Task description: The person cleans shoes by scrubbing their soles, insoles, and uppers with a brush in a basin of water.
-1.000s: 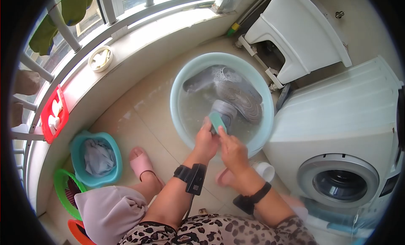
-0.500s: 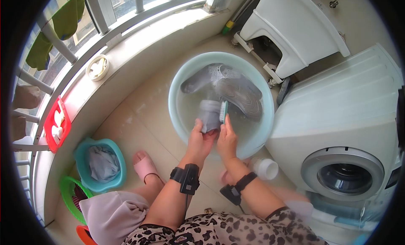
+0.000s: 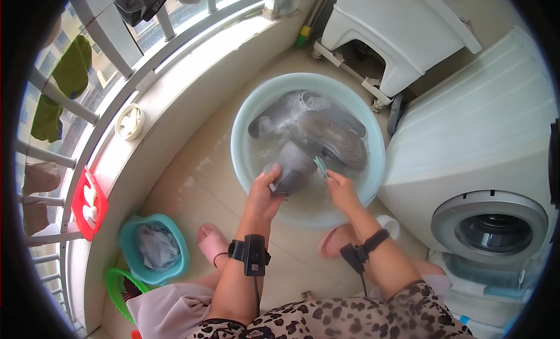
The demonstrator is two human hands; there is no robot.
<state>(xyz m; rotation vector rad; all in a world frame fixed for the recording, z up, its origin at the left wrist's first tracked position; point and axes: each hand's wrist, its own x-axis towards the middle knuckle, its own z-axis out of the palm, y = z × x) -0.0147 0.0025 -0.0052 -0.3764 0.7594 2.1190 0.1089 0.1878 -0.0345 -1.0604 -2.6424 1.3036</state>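
Note:
My left hand (image 3: 265,194) is closed around a grey shoe (image 3: 294,167), which is tilted over the near side of a pale blue basin (image 3: 238,158). In my right hand (image 3: 343,193) is a small scrubbing brush (image 3: 320,165) with a light green back. The brush is just right of the shoe, a small gap apart, and its bristles are hard to see. Cloudy, sudsy water fills part of the basin. Grey footwear lies in it, including a piece with its ridged sole (image 3: 338,142) turned up.
A washing machine (image 3: 461,158) stands at right, below a white sink pedestal (image 3: 379,30). At left are a teal tub (image 3: 185,251) with wet cloth, a green basket (image 3: 114,292), a red dish (image 3: 100,208) and a round soap dish (image 3: 123,135) on the ledge. A white container (image 3: 389,225) sits behind my right forearm.
The brush has come away from the shoe toward the right, with my right hand. My left hand has turned the shoe, so more of its darker grey side shows. The view has shifted slightly.

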